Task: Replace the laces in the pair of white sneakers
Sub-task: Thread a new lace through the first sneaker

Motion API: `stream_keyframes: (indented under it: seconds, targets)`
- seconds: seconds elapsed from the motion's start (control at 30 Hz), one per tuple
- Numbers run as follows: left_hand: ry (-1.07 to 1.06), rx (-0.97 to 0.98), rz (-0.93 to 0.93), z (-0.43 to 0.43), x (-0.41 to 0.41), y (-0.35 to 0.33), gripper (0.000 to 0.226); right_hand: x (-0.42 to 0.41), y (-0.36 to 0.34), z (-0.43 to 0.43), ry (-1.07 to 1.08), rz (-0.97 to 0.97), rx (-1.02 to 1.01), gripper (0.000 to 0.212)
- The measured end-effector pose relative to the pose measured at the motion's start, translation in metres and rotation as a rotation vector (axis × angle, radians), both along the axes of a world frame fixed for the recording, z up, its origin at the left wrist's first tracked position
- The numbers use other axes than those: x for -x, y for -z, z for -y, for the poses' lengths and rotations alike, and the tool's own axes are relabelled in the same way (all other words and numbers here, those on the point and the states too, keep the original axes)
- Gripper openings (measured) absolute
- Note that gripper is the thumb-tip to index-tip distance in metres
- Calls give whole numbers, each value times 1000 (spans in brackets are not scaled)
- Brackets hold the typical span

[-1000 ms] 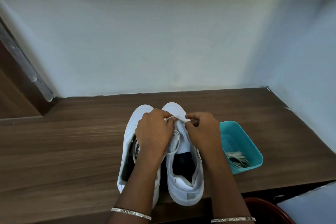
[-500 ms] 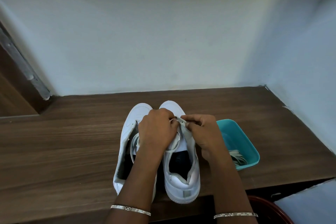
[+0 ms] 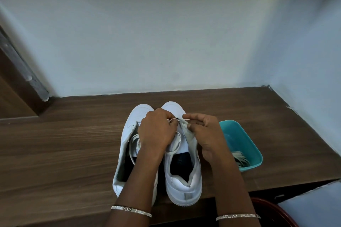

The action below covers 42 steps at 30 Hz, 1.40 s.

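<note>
Lace (image 3: 177, 143) pinched by left hand (image 3: 156, 131); right hand (image 3: 204, 131) grips sneaker (image 3: 182, 186).

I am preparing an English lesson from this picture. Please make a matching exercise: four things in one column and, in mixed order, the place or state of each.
Things
1. teal tub
2. right sneaker
3. left sneaker
4. dark red basin

Places or states
A. partly under the left forearm
B. holds loose laces
C. below the near edge of the wooden table
D. left hand pinches its lace, right hand pinches its eyelet flap

Pairs: 1-B; 2-D; 3-A; 4-C
</note>
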<state>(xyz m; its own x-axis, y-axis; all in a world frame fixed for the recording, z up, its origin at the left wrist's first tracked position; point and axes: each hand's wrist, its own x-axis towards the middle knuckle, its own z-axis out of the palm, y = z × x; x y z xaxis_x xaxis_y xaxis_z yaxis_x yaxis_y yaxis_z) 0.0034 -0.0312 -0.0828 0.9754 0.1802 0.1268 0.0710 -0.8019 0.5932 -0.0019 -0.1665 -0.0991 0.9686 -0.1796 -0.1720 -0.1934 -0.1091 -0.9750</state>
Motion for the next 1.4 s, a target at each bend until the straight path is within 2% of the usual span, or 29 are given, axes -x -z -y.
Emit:
stream_keyframes:
  seconds: [0.23, 0.37, 0.63, 0.83, 0.93, 1.03, 1.17, 1.23, 1.3, 1.4]
  targets:
    - [24, -58, -32, 2, -2, 3, 17, -3, 3, -2, 61, 7, -100, 15]
    - [34, -68, -52, 3, -4, 4, 15, -7, 9, -4, 68, -12, -137, 14]
    - [82, -113, -34, -1, -5, 8, 22, -13, 17, -9, 61, 44, 32, 5]
    - [142, -131, -56, -3, -6, 13, 37, -19, 16, -16, 79, 96, 141, 6]
    - [170, 26, -28, -9, -6, 5, 12, -20, 12, -17, 144, 152, 73, 13]
    - [78, 198, 70, -22, -6, -8, 12, -17, -1, -13, 204, 217, -70, 14]
    - [-2, 594, 168, -43, -1, -31, 15, -9, -27, -1, 279, 315, -358, 16]
    - [10, 662, 205, -55, 7, -46, 18, -1, -43, 6, 292, 393, -356, 15]
    - [28, 534, 251, -68, 15, -55, 18, 9, -57, 16, 299, 467, -259, 14]
    - [46, 207, 226, -89, 31, -66, 13, 25, -83, 34, 289, 558, -15, 15]
